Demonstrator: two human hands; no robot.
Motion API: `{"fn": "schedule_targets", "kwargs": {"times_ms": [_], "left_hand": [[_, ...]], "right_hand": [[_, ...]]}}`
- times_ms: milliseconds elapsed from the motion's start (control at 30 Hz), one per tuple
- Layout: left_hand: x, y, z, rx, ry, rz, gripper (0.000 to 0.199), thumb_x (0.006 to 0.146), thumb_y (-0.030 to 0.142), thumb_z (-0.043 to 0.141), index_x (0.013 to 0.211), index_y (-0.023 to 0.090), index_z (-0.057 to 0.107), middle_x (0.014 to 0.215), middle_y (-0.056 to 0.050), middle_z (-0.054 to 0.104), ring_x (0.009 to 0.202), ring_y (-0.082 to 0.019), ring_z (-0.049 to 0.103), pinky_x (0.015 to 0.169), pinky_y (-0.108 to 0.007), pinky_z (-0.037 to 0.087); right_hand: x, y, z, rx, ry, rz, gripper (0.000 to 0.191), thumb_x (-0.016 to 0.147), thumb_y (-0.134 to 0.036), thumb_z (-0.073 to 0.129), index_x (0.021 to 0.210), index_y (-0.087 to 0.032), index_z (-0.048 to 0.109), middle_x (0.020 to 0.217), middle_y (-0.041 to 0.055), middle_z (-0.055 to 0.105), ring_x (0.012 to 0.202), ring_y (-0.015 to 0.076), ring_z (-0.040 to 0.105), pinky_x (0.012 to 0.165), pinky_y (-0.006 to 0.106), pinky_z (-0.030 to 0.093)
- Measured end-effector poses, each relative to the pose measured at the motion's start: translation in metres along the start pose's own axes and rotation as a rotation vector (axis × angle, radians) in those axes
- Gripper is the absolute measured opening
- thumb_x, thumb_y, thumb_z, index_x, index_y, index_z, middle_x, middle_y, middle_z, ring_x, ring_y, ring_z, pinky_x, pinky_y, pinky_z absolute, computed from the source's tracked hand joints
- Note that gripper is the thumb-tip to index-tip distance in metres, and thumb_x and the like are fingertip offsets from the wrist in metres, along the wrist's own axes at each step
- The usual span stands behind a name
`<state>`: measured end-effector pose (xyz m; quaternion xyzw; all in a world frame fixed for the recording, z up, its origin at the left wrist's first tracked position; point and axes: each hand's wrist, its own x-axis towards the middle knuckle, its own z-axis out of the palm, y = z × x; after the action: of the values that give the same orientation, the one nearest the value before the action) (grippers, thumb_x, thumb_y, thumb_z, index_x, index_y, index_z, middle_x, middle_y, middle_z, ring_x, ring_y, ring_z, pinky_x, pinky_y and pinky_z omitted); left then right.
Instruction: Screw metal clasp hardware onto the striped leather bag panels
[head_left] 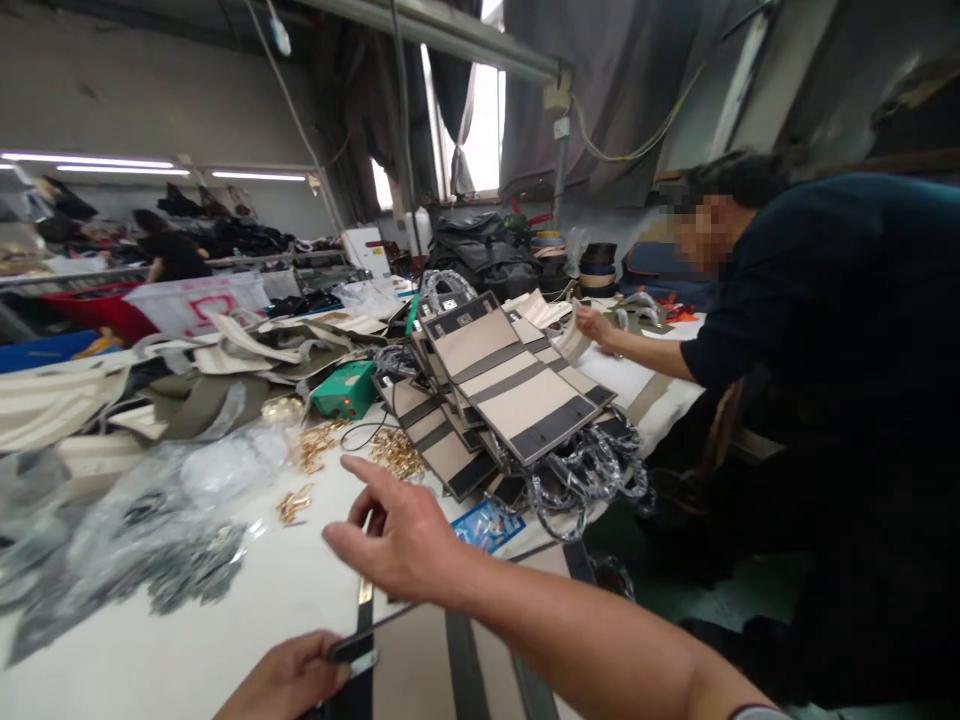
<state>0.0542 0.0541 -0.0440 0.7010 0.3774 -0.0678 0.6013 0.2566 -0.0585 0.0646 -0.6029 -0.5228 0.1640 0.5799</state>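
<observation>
My left hand (289, 678) grips the edge of a flat beige bag (416, 660) with black bands and dark trim, at the bottom of the head view. A small pale metal plate (364, 662) shows on its black border, next to my thumb. My right hand (412, 535) is raised over the same bag, index finger stretched out and thumb apart, with nothing visible in it. Beyond its fingertips lie loose gold metal pieces (295, 505) on the white table (225, 640). Below the right hand a gold fitting (365, 590) shows on a black strip. My right forearm hides part of the bag.
Similar bags (517, 385) with plastic-wrapped handles (592, 470) are stacked ahead, beside a green box (343, 390) and a blue packet (487, 525). Plastic bags (187, 500) and fabric pieces (202, 400) cover the left. A co-worker (825, 300) leans in at the right.
</observation>
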Motion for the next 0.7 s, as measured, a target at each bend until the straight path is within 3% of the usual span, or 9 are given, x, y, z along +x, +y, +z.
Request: {"fn": "schedule_targets", "kwargs": {"times_ms": [67, 133, 167, 300, 433, 533, 600, 700], "left_hand": [[-0.014, 0.016, 0.007, 0.042, 0.073, -0.038, 0.044, 0.063, 0.056, 0.077, 0.078, 0.017, 0.065, 0.055, 0.001, 0.059, 0.041, -0.012, 0.048, 0.040, -0.022, 0.024], [-0.022, 0.028, 0.011, 0.066, 0.072, -0.043, 0.035, 0.064, 0.046, 0.074, 0.079, 0.015, 0.065, 0.053, 0.002, 0.058, 0.043, -0.012, 0.050, 0.041, -0.022, 0.030], [-0.022, 0.030, 0.011, 0.075, 0.037, -0.048, 0.034, 0.064, 0.042, 0.073, 0.083, 0.015, 0.066, 0.054, 0.001, 0.060, 0.045, -0.012, 0.052, 0.042, -0.022, 0.033], [-0.017, 0.024, 0.008, -0.027, 0.077, -0.117, 0.033, 0.063, 0.033, 0.076, 0.089, 0.014, 0.071, 0.059, 0.000, 0.066, 0.044, -0.012, 0.054, 0.042, -0.021, 0.034], [-0.019, 0.021, 0.011, -0.058, 0.084, -0.132, 0.029, 0.064, 0.028, 0.079, 0.089, 0.014, 0.073, 0.059, 0.000, 0.066, 0.043, -0.010, 0.054, 0.043, -0.021, 0.035], [-0.021, 0.023, 0.013, -0.057, 0.088, -0.136, 0.029, 0.065, 0.028, 0.081, 0.090, 0.013, 0.074, 0.060, 0.000, 0.067, 0.043, -0.009, 0.052, 0.044, -0.021, 0.036], [-0.020, 0.024, 0.012, -0.053, 0.090, -0.141, 0.028, 0.067, 0.027, 0.080, 0.090, 0.013, 0.074, 0.062, 0.000, 0.068, 0.043, -0.009, 0.053, 0.044, -0.021, 0.036], [-0.018, 0.023, 0.011, -0.049, 0.087, -0.148, 0.026, 0.068, 0.023, 0.078, 0.092, 0.013, 0.075, 0.064, -0.001, 0.070, 0.044, -0.010, 0.054, 0.045, -0.022, 0.038]], "right_hand": [[-0.012, 0.018, 0.001, -0.118, -0.055, 0.008, 0.036, 0.088, -0.038, 0.069, 0.121, -0.024, 0.073, 0.081, -0.0020, 0.070, 0.069, 0.0127, 0.061, 0.071, 0.025, 0.049], [-0.032, 0.044, 0.002, -0.246, -0.115, -0.017, 0.022, 0.091, -0.032, 0.065, 0.107, -0.023, 0.078, 0.085, 0.0015, 0.072, 0.075, 0.0147, 0.063, 0.074, 0.027, 0.048], [-0.042, 0.057, 0.001, -0.303, -0.145, -0.026, 0.021, 0.093, -0.030, 0.063, 0.107, -0.022, 0.077, 0.088, 0.0031, 0.073, 0.079, 0.0159, 0.064, 0.076, 0.028, 0.048], [-0.061, 0.093, -0.009, -0.528, -0.302, -0.124, 0.022, 0.095, -0.029, 0.062, 0.108, -0.021, 0.077, 0.104, 0.0093, 0.074, 0.102, 0.0231, 0.065, 0.092, 0.035, 0.047], [-0.058, 0.097, -0.013, -0.662, -0.533, -0.127, 0.026, 0.094, -0.037, 0.066, 0.113, -0.022, 0.075, 0.102, 0.0088, 0.073, 0.101, 0.0242, 0.065, 0.088, 0.034, 0.047], [-0.053, 0.097, -0.012, -0.693, -0.615, -0.130, 0.025, 0.095, -0.035, 0.063, 0.115, -0.023, 0.074, 0.103, 0.0089, 0.072, 0.102, 0.0248, 0.064, 0.087, 0.034, 0.045], [-0.050, 0.097, -0.013, -0.610, -0.581, -0.126, 0.026, 0.098, -0.033, 0.057, 0.116, -0.022, 0.072, 0.104, 0.0096, 0.070, 0.102, 0.0246, 0.064, 0.089, 0.036, 0.045], [-0.046, 0.089, -0.017, -0.305, -0.337, -0.044, 0.034, 0.096, -0.035, 0.056, 0.125, -0.022, 0.066, 0.108, 0.0097, 0.068, 0.103, 0.0249, 0.064, 0.091, 0.038, 0.047]]}}
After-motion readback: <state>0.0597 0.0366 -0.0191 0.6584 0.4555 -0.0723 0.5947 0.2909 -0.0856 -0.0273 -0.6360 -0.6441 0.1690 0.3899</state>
